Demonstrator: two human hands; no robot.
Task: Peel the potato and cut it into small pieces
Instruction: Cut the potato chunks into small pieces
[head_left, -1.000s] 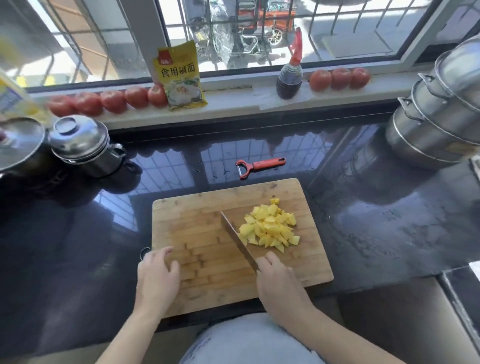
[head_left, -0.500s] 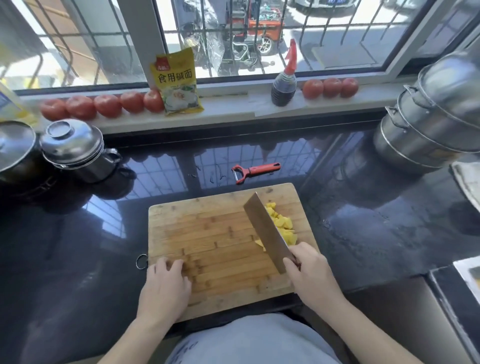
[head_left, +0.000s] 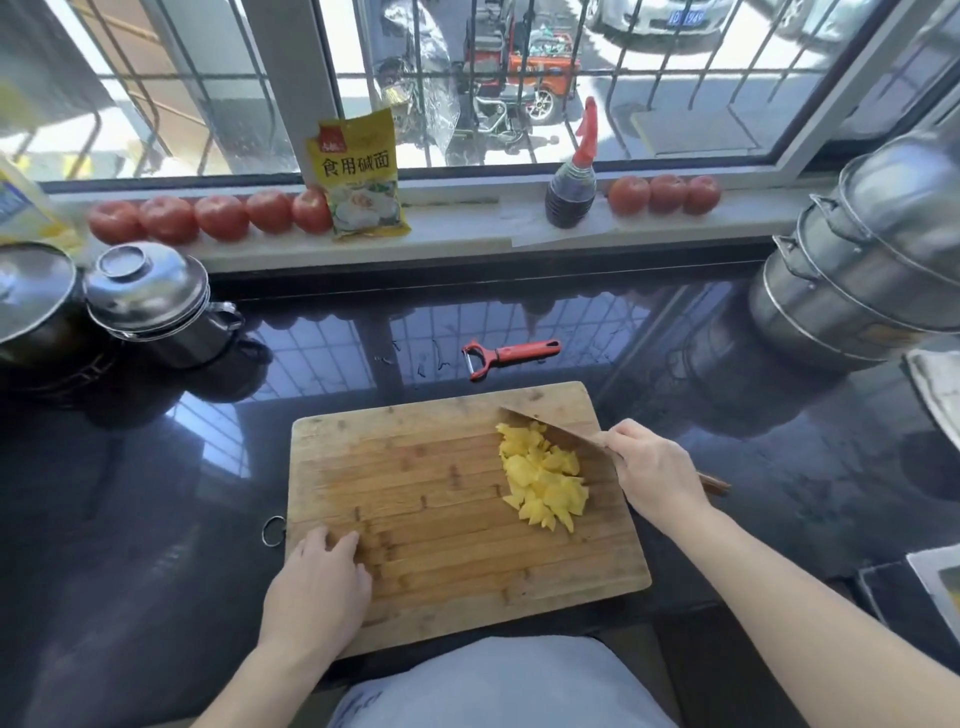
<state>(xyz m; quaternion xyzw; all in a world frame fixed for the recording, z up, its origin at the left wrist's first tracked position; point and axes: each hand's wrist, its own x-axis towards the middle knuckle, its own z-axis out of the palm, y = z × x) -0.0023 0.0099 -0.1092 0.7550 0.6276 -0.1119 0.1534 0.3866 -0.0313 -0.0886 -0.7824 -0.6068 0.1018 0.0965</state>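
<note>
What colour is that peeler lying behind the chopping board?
The peeler is red-orange, handle and head frame alike, with a small metal blade; the head view shows it clearly.

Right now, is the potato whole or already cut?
Cut. The potato pieces lie as a loose yellow heap of small chunks on the cutting board, beside the knife gripped by the right hand.

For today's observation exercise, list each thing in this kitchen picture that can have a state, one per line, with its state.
potato pieces: peeled, cut small, piled on the board
cleaver: gripped, blade against the pile
right hand: grips the cleaver
left hand: flat on the cutting board
peeler: lying unused
small steel pot: lidded
</note>
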